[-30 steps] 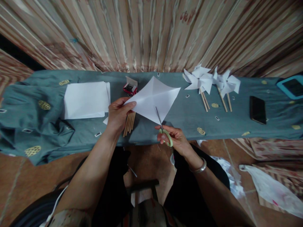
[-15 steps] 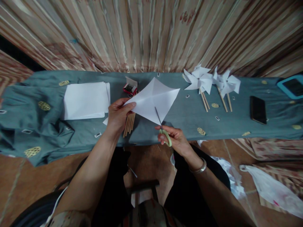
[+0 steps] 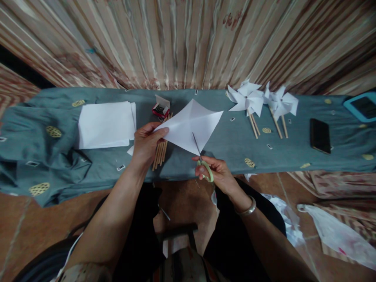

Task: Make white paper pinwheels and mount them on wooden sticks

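A square white sheet of paper with crease lines is held up over the table, turned corner-on to me. My left hand pinches its left corner between thumb and fingers. In my right hand are scissors with pale green handles, fingers through the loops. One blade lies over the paper at its near corner, pointing toward the middle; where the other blade runs is hidden. Below the paper, several wooden sticks lie on the table, next to an open red box of small dark items.
A stack of white paper lies left on the green tablecloth. To the right are paper pinwheels on sticks, a dark phone and a blue-framed device. Paper scraps and a plastic bag lie on the floor.
Almost nothing differs. The sheet's far corner sits very slightly lower, while both hands and the scissors stay in place.
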Available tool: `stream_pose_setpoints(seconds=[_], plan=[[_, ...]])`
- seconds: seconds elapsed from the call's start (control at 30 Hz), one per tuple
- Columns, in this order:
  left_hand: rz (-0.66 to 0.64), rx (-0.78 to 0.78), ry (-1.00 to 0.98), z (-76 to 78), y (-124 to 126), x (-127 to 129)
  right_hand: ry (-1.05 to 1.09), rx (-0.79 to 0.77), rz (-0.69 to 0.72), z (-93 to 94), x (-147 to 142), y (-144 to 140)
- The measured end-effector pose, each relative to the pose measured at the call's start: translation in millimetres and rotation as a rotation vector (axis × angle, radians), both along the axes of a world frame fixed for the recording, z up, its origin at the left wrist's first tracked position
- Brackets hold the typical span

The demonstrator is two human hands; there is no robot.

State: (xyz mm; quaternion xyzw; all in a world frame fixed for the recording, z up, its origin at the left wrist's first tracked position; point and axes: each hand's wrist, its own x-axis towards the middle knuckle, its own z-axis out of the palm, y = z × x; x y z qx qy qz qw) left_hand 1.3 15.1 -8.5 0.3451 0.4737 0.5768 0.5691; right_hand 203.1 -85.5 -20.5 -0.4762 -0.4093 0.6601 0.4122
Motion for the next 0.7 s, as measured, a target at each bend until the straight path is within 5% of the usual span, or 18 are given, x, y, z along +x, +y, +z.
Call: stream_pose_setpoints(seconds=[0.7], plan=[[-0.052, -0.065, -0.099, -2.1, -3.8, 5.5, -0.009, -0.003, -0.015, 2.1, -0.2, 0.0]])
